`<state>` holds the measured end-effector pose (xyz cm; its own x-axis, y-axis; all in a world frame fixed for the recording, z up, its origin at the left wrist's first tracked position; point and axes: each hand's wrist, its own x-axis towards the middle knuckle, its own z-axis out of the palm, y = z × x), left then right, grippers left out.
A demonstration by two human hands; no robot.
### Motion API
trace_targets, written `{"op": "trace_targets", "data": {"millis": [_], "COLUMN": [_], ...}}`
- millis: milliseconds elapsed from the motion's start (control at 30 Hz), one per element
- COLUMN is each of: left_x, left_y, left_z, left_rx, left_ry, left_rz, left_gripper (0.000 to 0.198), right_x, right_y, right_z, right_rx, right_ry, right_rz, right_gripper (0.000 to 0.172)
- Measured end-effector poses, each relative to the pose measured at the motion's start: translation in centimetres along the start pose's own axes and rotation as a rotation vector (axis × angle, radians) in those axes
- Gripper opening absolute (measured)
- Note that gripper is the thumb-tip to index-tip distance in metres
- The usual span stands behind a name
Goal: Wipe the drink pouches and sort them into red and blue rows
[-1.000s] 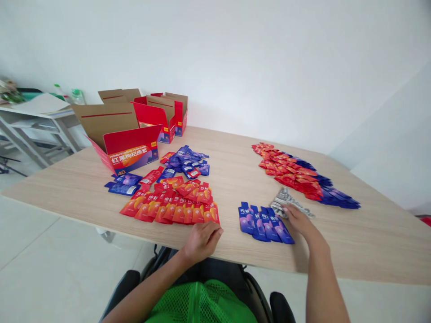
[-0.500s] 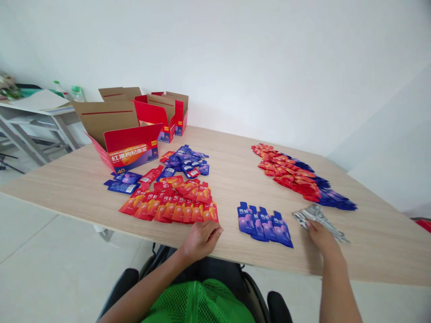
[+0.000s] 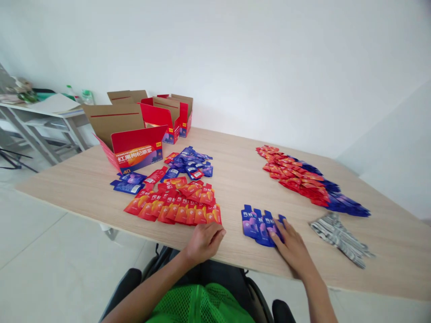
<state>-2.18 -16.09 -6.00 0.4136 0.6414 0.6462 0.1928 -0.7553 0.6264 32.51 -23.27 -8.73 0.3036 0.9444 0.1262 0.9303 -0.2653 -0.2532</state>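
R hand (image 3: 291, 246) — grip apart, fingers spread — on rightmost of overlapping blue packets (image 3: 261, 231), nr front edge of bench (image 3: 232, 179). L hand (image 3: 206, 242): grip together, curled, just beside red packets (image 3: 182, 210). Striped glove (image 3: 340, 235) lies R of R hand.

left grip (image 3: 206, 242) curled, right grip (image 3: 291, 245) outspread

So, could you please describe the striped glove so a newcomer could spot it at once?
On the pale table, look right of the right hand, which touches blue sachets. The glove lies there, nearer the person than the red-and-blue pile; it alone has grey-and-white stripes.
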Motion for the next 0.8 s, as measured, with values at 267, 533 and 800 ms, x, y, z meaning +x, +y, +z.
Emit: {"op": "trace_targets", "data": {"millis": [267, 533, 800], "left_x": [-0.3, -0.5, -0.7], "left_y": [0.0, 0.0, -0.5], "left_z": [0.1, -0.1, 0.0], "left_rx": [0.018, 0.024, 0.091], "left_ry": [-0.007, -0.021, -0.052], "left_rz": [0.015, 0.046, 0.29], "left_gripper": [0.019, 0.016, 0.006], "right_x": [0.4, 0.1, -3.1], "right_y": [-0.1, -0.7, -10.3], "right_z": [1.1, 1.7, 4.6], "right_rx": [-0.2, -0.166, 0.178], "right_ry": [-0.032, 0.272, 0.486], "right_rz": [-0.092, -0.263, -0.742], "right_gripper": [0.071, 0.074, 0.066]}}
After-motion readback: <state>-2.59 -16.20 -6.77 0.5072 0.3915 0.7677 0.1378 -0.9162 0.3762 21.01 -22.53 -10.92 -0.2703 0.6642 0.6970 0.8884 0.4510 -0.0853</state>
